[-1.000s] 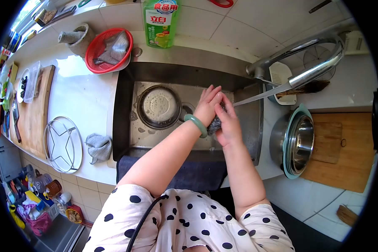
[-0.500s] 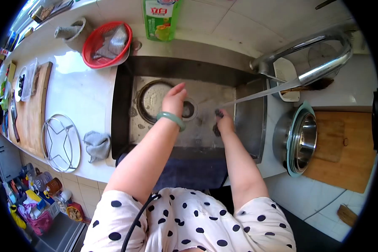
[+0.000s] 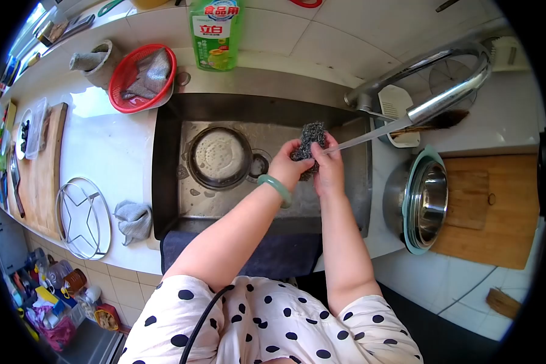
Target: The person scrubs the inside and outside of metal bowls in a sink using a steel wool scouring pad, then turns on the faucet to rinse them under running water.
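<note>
Both hands grip a dark grey steel wool scourer (image 3: 312, 134) over the right part of the sink (image 3: 224, 209). My left hand (image 3: 287, 165), with a green bangle at its wrist, has its fingers closed on the scourer's left side. My right hand (image 3: 329, 170) pinches it from the right, thumb on top. Water from the metal faucet (image 3: 446, 106) runs in a stream onto the right hand and scourer. On the sink floor, left of my hands, lies a round, wet, metal lid-like piece (image 3: 220, 158), beside the drain (image 3: 259, 165).
A red basket (image 3: 116, 79) with a grey cloth and a green detergent bottle (image 3: 215, 42) stand behind the sink. Left are a wire rack (image 3: 60, 212), a grey rag (image 3: 133, 221) and a cutting board (image 3: 53, 155). Nested bowls (image 3: 409, 209) stand to the right.
My left hand has moved right and taken hold of the scourer, which only my right hand held before. Both hands are now higher in the view, at the water stream.
</note>
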